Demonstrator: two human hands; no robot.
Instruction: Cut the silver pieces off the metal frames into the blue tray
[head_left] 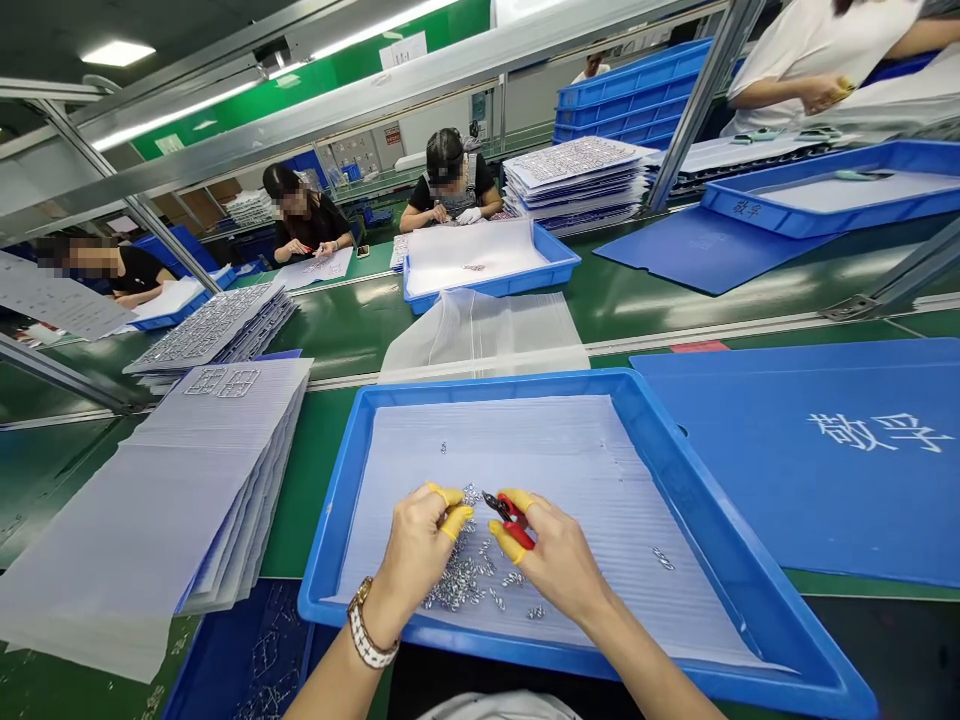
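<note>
Apparently pinches metal piece (472, 493) in left hand (420, 535), grips red-handled cutters (517, 534) in closed right hand (562, 555); likely clipping, needing careful alignment next.

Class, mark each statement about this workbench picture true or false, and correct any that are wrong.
1. The right hand holds red-handled cutters. True.
2. Small metal pieces lie on a white sheet in the tray. True.
3. All the small metal pieces lie in a single heap. False: some lie apart, toward the tray's right side and far edge.
4. Yellow finger covers show on both the right hand and the left hand. True.
5. The left wrist is bare. False: a wristwatch is strapped around it.
6. The tray is green. False: it is blue.
</note>
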